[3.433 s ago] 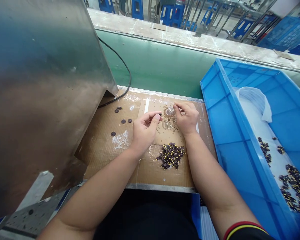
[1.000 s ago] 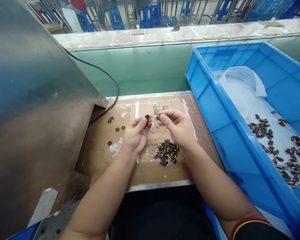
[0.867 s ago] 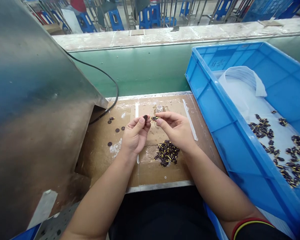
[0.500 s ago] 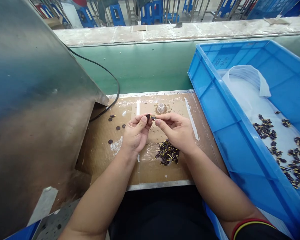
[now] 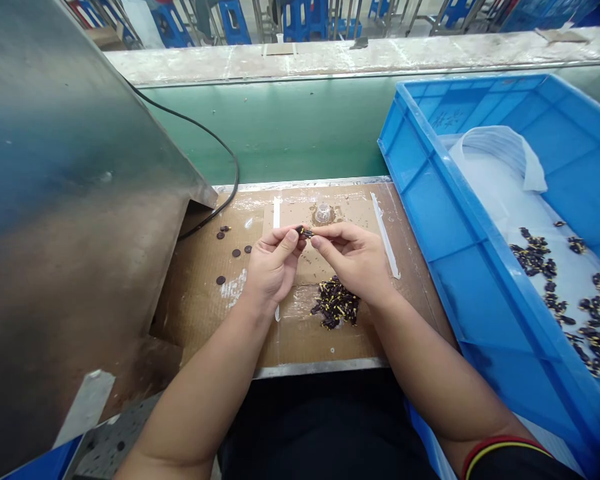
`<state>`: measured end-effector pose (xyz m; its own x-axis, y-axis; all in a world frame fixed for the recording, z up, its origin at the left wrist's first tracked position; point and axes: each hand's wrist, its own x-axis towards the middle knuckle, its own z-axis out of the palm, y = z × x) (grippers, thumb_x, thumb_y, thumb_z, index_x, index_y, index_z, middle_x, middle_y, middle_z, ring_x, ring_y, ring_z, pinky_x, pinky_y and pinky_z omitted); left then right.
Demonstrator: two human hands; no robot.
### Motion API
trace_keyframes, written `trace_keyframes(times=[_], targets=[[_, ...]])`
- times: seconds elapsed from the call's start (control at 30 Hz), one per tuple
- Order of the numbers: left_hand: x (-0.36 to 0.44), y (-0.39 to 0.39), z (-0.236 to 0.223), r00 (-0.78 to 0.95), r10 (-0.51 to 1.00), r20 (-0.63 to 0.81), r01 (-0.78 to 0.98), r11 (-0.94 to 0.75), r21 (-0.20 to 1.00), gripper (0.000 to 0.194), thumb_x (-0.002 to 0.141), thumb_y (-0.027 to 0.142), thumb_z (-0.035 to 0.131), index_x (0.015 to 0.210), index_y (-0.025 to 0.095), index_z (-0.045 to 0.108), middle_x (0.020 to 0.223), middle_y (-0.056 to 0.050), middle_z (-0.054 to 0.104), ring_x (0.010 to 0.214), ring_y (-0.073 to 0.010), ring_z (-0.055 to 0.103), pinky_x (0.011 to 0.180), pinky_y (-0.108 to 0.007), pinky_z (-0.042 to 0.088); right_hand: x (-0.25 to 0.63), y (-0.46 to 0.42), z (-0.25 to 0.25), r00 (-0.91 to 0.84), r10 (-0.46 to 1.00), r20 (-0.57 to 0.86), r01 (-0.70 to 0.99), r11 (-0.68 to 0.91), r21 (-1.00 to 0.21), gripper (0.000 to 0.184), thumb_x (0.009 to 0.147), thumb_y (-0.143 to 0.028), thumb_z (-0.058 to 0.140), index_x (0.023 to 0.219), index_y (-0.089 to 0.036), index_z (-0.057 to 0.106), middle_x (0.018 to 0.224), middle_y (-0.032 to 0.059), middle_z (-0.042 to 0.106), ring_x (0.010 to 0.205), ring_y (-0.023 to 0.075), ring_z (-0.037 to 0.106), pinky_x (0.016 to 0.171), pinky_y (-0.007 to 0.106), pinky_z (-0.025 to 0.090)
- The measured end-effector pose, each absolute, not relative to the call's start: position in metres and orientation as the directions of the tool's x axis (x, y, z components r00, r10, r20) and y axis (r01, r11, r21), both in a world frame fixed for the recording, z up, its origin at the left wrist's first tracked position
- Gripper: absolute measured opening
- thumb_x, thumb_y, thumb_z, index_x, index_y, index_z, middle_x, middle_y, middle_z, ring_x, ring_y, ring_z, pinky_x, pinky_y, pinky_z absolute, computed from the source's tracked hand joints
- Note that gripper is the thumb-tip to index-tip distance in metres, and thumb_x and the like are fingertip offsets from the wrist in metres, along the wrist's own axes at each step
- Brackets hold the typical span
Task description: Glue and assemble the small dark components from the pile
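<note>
My left hand point(image 5: 276, 261) pinches a small black and yellow part point(image 5: 301, 231) between thumb and fingers. From the other side, my right hand point(image 5: 353, 259) closes its thumb and index finger on a small dark piece point(image 5: 309, 234) that meets the left hand's part. Fingertips hide much of both. Below my right hand lies a pile of small black pieces with yellow tips point(image 5: 336, 304) on the cardboard. Behind the hands stands a small clear plastic cup point(image 5: 323, 213). Several dark round discs point(image 5: 237, 253) are scattered left of my left hand.
A large blue crate point(image 5: 430, 220) at the right holds a white liner point(image 5: 490, 180) and clusters of black and yellow parts point(image 5: 533, 252). A metal housing point(image 5: 80, 200) stands at the left, with a black cable point(image 5: 215, 133) beside it. Green belt point(image 5: 300, 127) runs behind the cardboard.
The part in my left hand has turned and sits closer against the right hand's piece, with more yellow showing. Both hands stay almost in place. The view has shifted slightly.
</note>
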<state>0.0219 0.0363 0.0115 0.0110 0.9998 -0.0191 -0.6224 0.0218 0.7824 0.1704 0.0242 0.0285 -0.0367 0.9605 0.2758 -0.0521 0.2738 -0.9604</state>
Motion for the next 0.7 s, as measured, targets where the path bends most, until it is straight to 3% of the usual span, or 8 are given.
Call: trace_keyframes(times=[0.13,0.33,0.53,0.7], targets=[[0.0224,0.0357,0.0118,0.013,1.000,-0.006,-0.622,0.013,0.783,0.019,0.071,0.028,0.091,0.084,0.021,0.079,0.094,-0.005,0.075,0.088,-0.0116,0.068,0.088,-0.022,0.055,0.1714,0.0237,0.0296,-0.035,0.955,0.294,-0.017,0.293,-0.956,0.013,0.087,-0.030,0.076,0.099,-0.026,0.078,0.101,0.0025,0.078,0.095,0.0193,0.075,0.092,0.041,0.062],[0.0218,0.0354,0.0112,-0.009,1.000,-0.007,-0.587,0.000,0.810,0.022,0.069,0.029,0.092,0.083,0.020,0.078,0.094,-0.006,0.075,0.088,-0.0129,0.070,0.089,-0.024,0.055,0.1761,0.0223,0.0334,-0.073,0.918,0.389,0.166,0.396,-0.903,0.015,0.091,-0.028,0.071,0.104,-0.029,0.078,0.104,0.0011,0.079,0.094,0.0193,0.074,0.087,0.040,0.063],[0.0228,0.0369,0.0098,-0.014,1.000,0.007,-0.587,-0.015,0.809,0.022,0.068,0.030,0.093,0.082,0.020,0.079,0.093,-0.006,0.076,0.085,-0.0121,0.070,0.088,-0.023,0.056,0.1768,0.0220,0.0324,-0.095,0.895,0.436,0.198,0.446,-0.873,0.018,0.093,-0.026,0.069,0.107,-0.029,0.079,0.108,0.0010,0.079,0.096,0.0195,0.075,0.087,0.039,0.063],[0.0238,0.0366,0.0039,-0.068,0.992,0.106,-0.475,-0.126,0.871,0.019,0.074,0.031,0.090,0.087,0.023,0.080,0.096,-0.005,0.076,0.090,-0.0141,0.073,0.090,-0.024,0.059,0.1774,0.0222,0.0316,-0.097,0.866,0.491,0.285,0.497,-0.820,0.016,0.093,-0.026,0.069,0.106,-0.026,0.078,0.106,0.0013,0.080,0.093,0.0173,0.075,0.083,0.034,0.064]])
